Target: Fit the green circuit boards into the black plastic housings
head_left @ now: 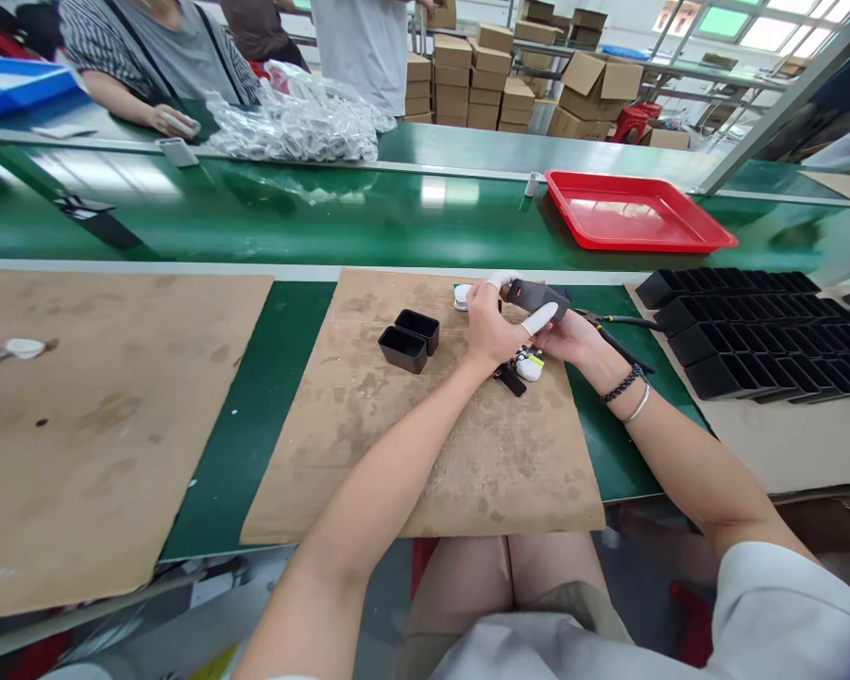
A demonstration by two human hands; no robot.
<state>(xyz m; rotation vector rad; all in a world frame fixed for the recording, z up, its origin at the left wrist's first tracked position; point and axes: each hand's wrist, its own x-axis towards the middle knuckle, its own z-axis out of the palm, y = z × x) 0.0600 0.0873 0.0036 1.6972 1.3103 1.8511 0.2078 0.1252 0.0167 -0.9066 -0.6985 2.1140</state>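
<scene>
Both my hands hold one small black plastic case [536,298] above the cardboard sheet. White finger covers show on my left hand [494,326], whose fingers grip the case from the left. My right hand [570,332] supports it from the right, its fingers partly hidden. Two open black boxes [411,338] stand side by side to the left. Under my hands lie a small cluster of parts [525,366] and a black piece [511,381]. Pliers with black-and-yellow handles [620,342] rest beside my right wrist. A white round item [461,297] is behind my left hand.
Rows of black boxes [757,331] fill the right side. A red tray [641,212] sits on the green conveyor [312,222]. Another cardboard sheet [113,425] lies left. Across the belt, a person's hand [176,121] is near a heap of clear plastic bags [301,113].
</scene>
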